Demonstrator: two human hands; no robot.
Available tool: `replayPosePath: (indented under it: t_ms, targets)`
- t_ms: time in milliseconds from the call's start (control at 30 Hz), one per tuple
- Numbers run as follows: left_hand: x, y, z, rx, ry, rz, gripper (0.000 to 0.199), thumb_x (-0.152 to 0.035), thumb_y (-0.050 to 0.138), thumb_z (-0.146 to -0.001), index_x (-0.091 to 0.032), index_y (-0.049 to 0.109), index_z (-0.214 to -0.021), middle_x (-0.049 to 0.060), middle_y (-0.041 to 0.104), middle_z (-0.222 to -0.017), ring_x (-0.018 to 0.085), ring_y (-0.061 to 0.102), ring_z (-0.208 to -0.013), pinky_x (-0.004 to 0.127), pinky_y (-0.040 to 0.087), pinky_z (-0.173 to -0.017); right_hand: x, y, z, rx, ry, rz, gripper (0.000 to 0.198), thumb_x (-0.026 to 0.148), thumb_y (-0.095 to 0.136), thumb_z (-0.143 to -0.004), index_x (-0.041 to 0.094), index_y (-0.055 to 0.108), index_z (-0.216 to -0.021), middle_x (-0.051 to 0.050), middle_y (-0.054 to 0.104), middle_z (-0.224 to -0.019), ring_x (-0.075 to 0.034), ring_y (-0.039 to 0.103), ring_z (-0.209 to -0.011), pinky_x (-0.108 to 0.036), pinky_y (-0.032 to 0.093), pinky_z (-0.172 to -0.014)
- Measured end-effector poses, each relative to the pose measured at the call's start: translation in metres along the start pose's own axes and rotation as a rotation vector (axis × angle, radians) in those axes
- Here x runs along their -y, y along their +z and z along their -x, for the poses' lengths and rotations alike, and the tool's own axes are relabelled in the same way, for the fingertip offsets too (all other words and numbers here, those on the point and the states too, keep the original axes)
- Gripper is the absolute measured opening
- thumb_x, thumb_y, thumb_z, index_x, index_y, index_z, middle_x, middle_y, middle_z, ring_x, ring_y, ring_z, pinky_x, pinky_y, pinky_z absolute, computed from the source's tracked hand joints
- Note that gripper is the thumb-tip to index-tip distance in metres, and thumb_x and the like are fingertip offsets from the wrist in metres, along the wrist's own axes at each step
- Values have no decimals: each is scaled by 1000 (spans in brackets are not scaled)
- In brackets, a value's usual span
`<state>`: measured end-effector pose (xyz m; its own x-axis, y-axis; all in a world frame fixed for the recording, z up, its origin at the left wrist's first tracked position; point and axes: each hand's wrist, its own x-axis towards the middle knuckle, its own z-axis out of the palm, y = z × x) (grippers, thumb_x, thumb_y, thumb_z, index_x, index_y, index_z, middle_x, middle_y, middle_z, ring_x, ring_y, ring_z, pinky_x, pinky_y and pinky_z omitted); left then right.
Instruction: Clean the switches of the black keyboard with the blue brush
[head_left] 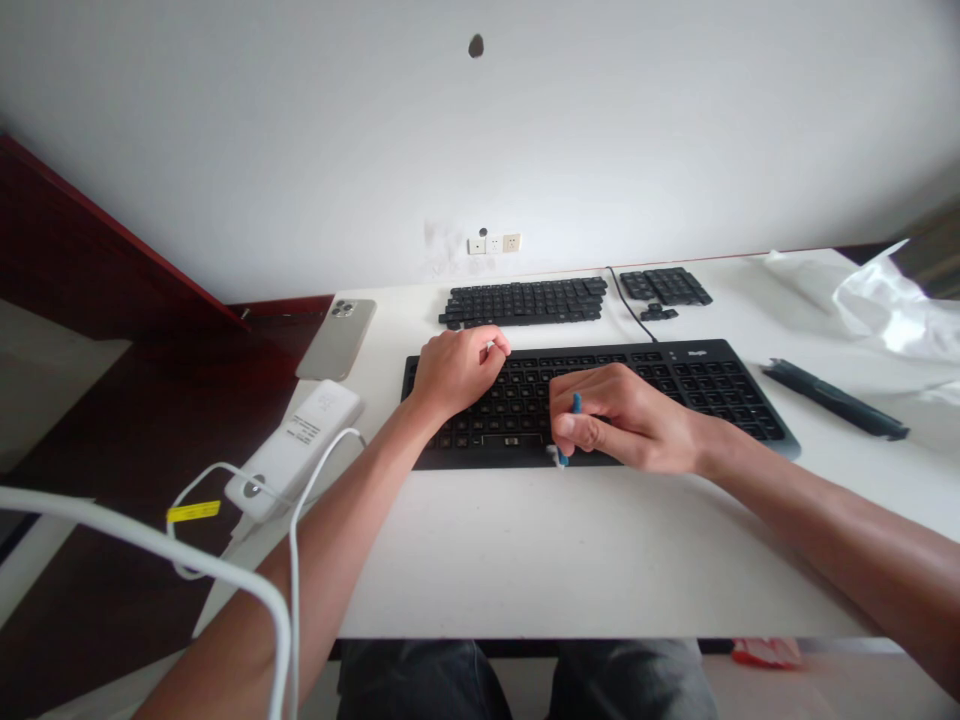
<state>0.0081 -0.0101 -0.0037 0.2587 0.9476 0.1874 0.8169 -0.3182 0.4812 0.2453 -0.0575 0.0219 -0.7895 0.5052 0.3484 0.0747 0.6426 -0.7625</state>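
Note:
A black keyboard (pixel 510 440) lies on the white table, its key positions showing bare sockets without keycaps. My right hand (pixel 622 415) is closed around a thin blue stick (pixel 576 403); its whitish lower end is at the keyboard's front edge, below the space bar position. My left hand (pixel 461 370) rests on the upper left part of the keyboard with fingers curled. Something small and whitish shows between its thumb and forefinger, too little to name. Behind the keyboard lies the block of loose black keycaps (pixel 525 300), with the number-pad keycaps (pixel 667 286) to its right.
At the left are a phone (pixel 337 338) and a white power strip (pixel 300 445) with white cables (pixel 296 560). A long black plastic piece (pixel 836 398) and a crumpled clear plastic bag (pixel 877 300) lie at the right. Wall sockets (pixel 493 244) sit behind the table.

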Motion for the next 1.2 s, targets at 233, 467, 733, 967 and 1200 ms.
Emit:
replayPosePath:
  t_ms: [233,467,733,967,1200]
  targets:
    - [0,0,0,-8,10,2,30,-27,56,-96,-29,85,-96,-2,72,-69,17,57,-61,33,33,-66,1,3,0,32,21,-39,45,33,52,-116,17,73,-80,-4,70,-73,-13,60,-70,-26,47,-68]
    - [0,1,-1,-5,9,-5,29,-27,56,-96,-29,85,-97,-1,74,-70,18,59,-63,33,34,-66,3,5,0,67,38,-94,43,37,52,-117,15,79,-91,-7,75,-84,-15,66,-80,-27,51,-74]
    - [0,1,-1,-8,12,-3,29,-27,56,-96,-29,85,-96,-1,73,-69,18,59,-63,32,34,-66,4,6,-1,83,32,-80,49,42,49,-118,15,76,-86,-6,72,-80,-14,64,-76,-26,49,-73]
    - [-1,0,-1,-4,3,-12,30,-26,56,-95,-29,86,-97,-1,73,-69,19,59,-63,33,35,-66,3,2,0,30,51,-13,50,41,49,-118,16,73,-82,-4,71,-77,-12,61,-68,-25,45,-67]
    - [0,1,-1,-5,0,-12,31,-27,55,-94,-30,86,-96,-1,73,-68,19,58,-61,33,34,-66,0,0,1,0,50,19,50,39,49,-118,15,73,-81,-3,70,-73,-10,62,-66,-24,45,-66]
